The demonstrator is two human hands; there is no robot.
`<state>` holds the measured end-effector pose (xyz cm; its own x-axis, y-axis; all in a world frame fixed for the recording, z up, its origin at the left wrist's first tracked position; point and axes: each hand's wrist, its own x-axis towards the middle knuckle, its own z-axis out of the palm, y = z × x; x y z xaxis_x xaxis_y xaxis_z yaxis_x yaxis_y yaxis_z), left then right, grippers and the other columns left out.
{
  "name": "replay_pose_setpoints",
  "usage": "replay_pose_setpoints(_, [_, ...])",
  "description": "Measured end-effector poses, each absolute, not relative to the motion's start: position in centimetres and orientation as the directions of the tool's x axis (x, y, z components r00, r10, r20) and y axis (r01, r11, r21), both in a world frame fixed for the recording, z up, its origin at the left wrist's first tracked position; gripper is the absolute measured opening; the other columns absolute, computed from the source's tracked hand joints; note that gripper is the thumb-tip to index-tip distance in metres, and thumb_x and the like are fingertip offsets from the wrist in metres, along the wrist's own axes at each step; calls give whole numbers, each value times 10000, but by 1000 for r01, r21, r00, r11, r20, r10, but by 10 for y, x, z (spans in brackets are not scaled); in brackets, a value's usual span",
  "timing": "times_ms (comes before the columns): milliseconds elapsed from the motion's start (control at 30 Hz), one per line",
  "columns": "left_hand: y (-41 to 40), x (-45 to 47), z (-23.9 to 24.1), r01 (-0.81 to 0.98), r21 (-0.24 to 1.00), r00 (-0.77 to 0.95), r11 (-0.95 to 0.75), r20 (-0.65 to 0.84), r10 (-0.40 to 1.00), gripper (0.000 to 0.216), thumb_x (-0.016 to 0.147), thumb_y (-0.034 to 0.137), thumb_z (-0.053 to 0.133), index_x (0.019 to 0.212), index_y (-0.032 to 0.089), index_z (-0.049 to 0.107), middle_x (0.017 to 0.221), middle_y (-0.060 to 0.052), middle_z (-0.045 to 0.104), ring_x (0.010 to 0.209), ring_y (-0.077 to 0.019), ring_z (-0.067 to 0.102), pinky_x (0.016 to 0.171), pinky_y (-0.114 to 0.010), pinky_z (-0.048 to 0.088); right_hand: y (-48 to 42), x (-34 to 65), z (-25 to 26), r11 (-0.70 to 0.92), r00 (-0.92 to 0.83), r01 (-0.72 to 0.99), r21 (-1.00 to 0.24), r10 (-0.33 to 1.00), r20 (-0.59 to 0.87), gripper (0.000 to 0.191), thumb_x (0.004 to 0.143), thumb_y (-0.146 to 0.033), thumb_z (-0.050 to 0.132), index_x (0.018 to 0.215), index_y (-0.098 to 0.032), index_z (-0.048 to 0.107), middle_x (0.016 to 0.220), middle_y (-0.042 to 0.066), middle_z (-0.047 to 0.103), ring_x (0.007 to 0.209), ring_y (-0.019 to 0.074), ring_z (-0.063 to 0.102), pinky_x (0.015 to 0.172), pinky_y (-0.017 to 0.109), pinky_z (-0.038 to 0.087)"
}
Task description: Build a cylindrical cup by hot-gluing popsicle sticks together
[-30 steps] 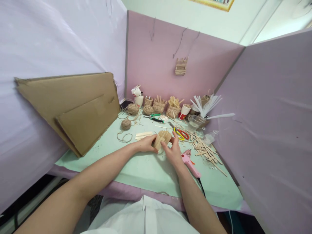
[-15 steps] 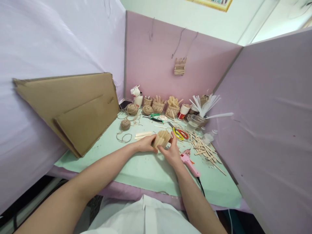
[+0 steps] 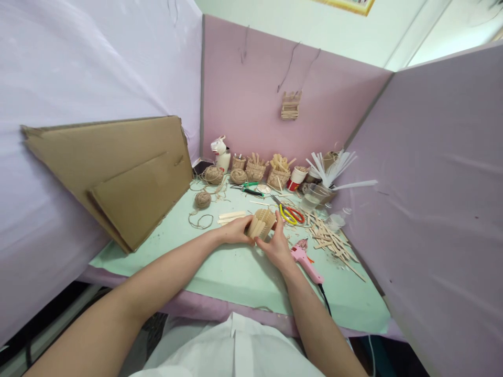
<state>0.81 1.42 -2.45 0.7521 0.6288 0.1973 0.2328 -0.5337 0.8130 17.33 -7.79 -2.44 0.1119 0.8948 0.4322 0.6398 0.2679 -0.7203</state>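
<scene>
Between my two hands is a small popsicle-stick basket (image 3: pixel 262 224), tilted, its slatted side toward me. My left hand (image 3: pixel 239 231) grips its left side, thumb at the lower edge. On the right, my right hand (image 3: pixel 276 242) is closed around the other side, thumb near the bottom and fingers partly hidden behind it. Just right of my right hand lies a pink hot glue gun (image 3: pixel 306 263). Beyond the basket are scissors (image 3: pixel 290 213) with yellow and red handles. A few flat wooden sticks (image 3: pixel 231 217) lie behind my left hand.
Loose wooden sticks (image 3: pixel 332 238) are heaped at the right. Twine balls (image 3: pixel 203 199), pliers (image 3: pixel 251 191), stick-filled baskets (image 3: pixel 279 178) and a cup of white glue sticks (image 3: pixel 324 191) line the back. Cardboard sheets (image 3: pixel 145 193) lean at the left. A small stick-made piece (image 3: pixel 290 111) hangs on the back panel.
Both hands keep hold of the basket, with hardly any shift in their grip. The whole view has moved very slightly.
</scene>
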Motion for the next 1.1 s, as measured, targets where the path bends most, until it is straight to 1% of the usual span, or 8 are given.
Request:
replay_pose_setpoints(167, [21,-4,-9,152,814,791,-560,240,563,889,558,272,828,1358,185,450,1380,-138,532,1247,-284,517,1034,-397,408,-78,173,-25,254,125,639,-726,897,424,1001,706,-275,682,1510,-196,90,1218,137,610,1112,283,603,929,442,479])
replay_pose_setpoints(200, [24,-10,-4,173,807,758,-565,257,600,862,585,286,815,1362,189,456,1401,-139,516,1269,-275,501,1052,-391,392,-78,173,-25,252,127,638,-727,897,423,999,711,-283,680,1511,-199,88,1220,136,607,1118,281,598,936,441,474])
replay_pose_setpoints(267, [32,-23,6,285,787,624,-548,282,729,629,707,326,727,1288,177,540,1327,-124,584,1195,-245,557,1019,-371,420,-79,173,-25,246,126,639,-729,901,415,1000,717,-289,679,1513,-198,80,1210,134,605,1112,277,596,949,442,464])
replay_pose_setpoints(367, [43,-37,12,555,661,385,-505,334,860,261,851,290,548,1023,147,683,1083,-102,696,1010,-212,619,933,-341,459,-79,173,-24,239,114,647,-724,909,402,1046,696,-298,706,1515,-193,63,1226,135,577,1121,274,577,979,454,443])
replay_pose_setpoints(467, [47,-39,7,742,450,403,-497,294,867,228,852,240,516,936,150,709,1017,-104,698,977,-224,611,897,-333,459,-79,174,-24,254,110,660,-707,898,425,1113,653,-333,761,1513,-190,70,1318,156,490,1177,284,524,1021,470,410])
replay_pose_setpoints(567, [47,-33,-2,798,343,444,-496,221,868,217,817,214,535,922,158,716,1017,-120,687,1000,-249,603,863,-322,460,-78,175,-25,277,111,677,-681,877,468,1133,631,-362,787,1509,-201,89,1364,164,427,1181,290,498,1035,488,393])
replay_pose_setpoints(733, [49,-28,-9,831,318,421,-456,176,890,192,771,160,535,828,148,718,941,-139,683,938,-260,616,821,-322,459,-79,175,-24,263,124,698,-666,872,474,1118,631,-381,790,1505,-199,117,1350,160,427,1182,303,470,1049,516,364])
replay_pose_setpoints(1100, [45,-29,-6,832,374,379,-410,157,912,189,769,153,493,827,163,672,877,-100,690,823,-215,607,718,-281,435,-79,176,-25,259,119,715,-649,870,478,1059,648,-385,777,1494,-201,168,1390,165,394,1239,319,429,1061,517,348])
